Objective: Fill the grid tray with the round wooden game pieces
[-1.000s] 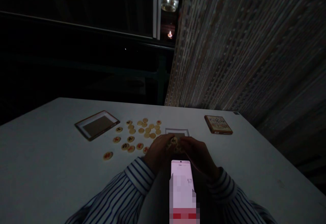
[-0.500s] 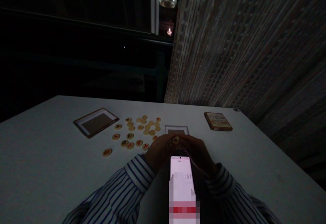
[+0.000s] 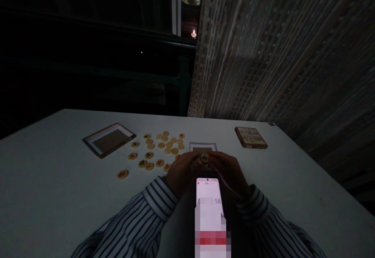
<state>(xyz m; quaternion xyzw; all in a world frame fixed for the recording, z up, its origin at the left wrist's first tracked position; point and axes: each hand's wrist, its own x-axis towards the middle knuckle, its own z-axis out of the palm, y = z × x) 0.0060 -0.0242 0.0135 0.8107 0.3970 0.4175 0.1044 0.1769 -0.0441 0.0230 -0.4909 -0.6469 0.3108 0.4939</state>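
Observation:
My left hand (image 3: 182, 172) and my right hand (image 3: 230, 172) curve toward each other, cupped round a few wooden Chinese chess pieces. One of these, a round Chinese chess piece (image 3: 204, 158) with a black character, shows between the fingertips. Others below it are dim and partly hidden by the fingers. Just beyond the hands lies a shallow tray (image 3: 203, 145), its near part covered by them. Loose Chinese chess pieces (image 3: 159, 163) with red or black characters lie to the left, some showing only a plain face. Under the wrists glows a phone (image 3: 207, 191).
At the left of the white table (image 3: 73, 195) sits an open box half (image 3: 109, 140) with a brown rim. A flat printed box (image 3: 251, 137) lies at the right. Behind the table hangs a string curtain (image 3: 249, 54) beside a dark window.
The piece between my fingertips has shifted slightly up and right. My hands stay cupped in nearly the same place. The view has tilted a little, and the phone's digits went from 57 to 58.

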